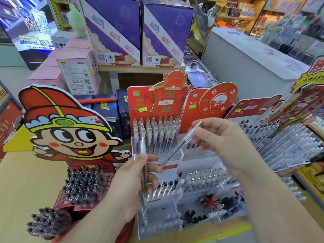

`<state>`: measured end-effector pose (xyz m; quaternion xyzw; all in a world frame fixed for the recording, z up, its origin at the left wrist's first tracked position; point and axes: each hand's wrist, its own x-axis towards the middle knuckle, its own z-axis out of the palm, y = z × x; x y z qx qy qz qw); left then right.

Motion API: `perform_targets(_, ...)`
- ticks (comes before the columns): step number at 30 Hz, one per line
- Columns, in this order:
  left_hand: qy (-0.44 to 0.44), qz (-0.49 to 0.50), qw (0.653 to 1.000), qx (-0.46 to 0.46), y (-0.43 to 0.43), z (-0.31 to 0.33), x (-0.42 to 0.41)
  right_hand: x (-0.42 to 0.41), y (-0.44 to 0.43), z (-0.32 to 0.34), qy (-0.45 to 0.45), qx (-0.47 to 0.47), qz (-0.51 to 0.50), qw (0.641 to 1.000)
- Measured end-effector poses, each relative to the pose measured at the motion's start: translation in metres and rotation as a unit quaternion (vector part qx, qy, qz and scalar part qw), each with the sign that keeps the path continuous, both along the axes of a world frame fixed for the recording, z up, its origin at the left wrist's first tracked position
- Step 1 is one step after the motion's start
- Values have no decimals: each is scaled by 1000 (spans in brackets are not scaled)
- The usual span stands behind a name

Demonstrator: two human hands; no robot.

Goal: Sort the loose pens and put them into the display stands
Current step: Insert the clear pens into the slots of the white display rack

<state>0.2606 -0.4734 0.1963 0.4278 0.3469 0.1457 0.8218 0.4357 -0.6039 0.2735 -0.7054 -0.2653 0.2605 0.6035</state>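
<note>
Cartoon stand: a red cardboard display stand with a cartoon boy cut-out [70,130] sits at the far left on the tan wooden bench [26,190]. Its holes are packed with black-capped pens [84,185].
Left hand: the left hand [128,179] is clamped on a small bundle of slim clear plastic pens [142,151], with thumb and fingers pinched round them. It holds them upright in front of the stands. I cannot tell how many there are.
Red rack: a red-backed card rack [140,102] stands behind both hands. Its rows of clear gold-tipped pens [156,132] look nearly full.
Tiered stand: a clear acrylic tiered stand [175,204] lies below the hands. Some compartments hold dark-capped pens, some hold silver-tipped ones, and a few slots look free.
Loose pen: a single clear pen with a dark ink core [180,144] slants through the air above the tiered stand. Its lower tip points down towards the bundle, and it touches no stand.
Right hand: the right hand [226,142] pinches that pen near its upper end between thumb and fingertips.
Far right: further racks of clear pens [289,144] are there, too blurred to read.
Step in hand: probably sorting, with the single pen being checked against the bundle. Nothing is being slotted yet.
Next move: it calls for matching the pen to its kind, turning it upright and lowering it into a free slot without knocking the neighbouring pens.
</note>
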Motion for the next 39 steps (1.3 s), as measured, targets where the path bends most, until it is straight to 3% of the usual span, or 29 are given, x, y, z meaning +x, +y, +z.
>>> perform_targets(5, -9, 12, 1000, -8, 2, -3, -2, 13, 0, 4, -130, 18, -67, 989)
perform_targets(9, -14, 13, 1000, -1, 3, -1, -3, 15, 11, -2, -289, -47, -109, 950)
perform_targets(13, -15, 17, 1000, 0, 3, -1, -3, 11, 25, -14, -356, -122, -100, 921)
perform_targets(18, -14, 17, 1000, 2, 5, -2, -4, 16, 32, -15, -392, -151, -108, 901)
perform_targets(35, -12, 20, 1000, 1, 9, 2, -5, 8, 43, -24, -421, -210, -63, 880)
perform_targets(39, -13, 19, 1000, -3, 9, 2, -6, 6, 50, -24, -443, -255, -59, 857)
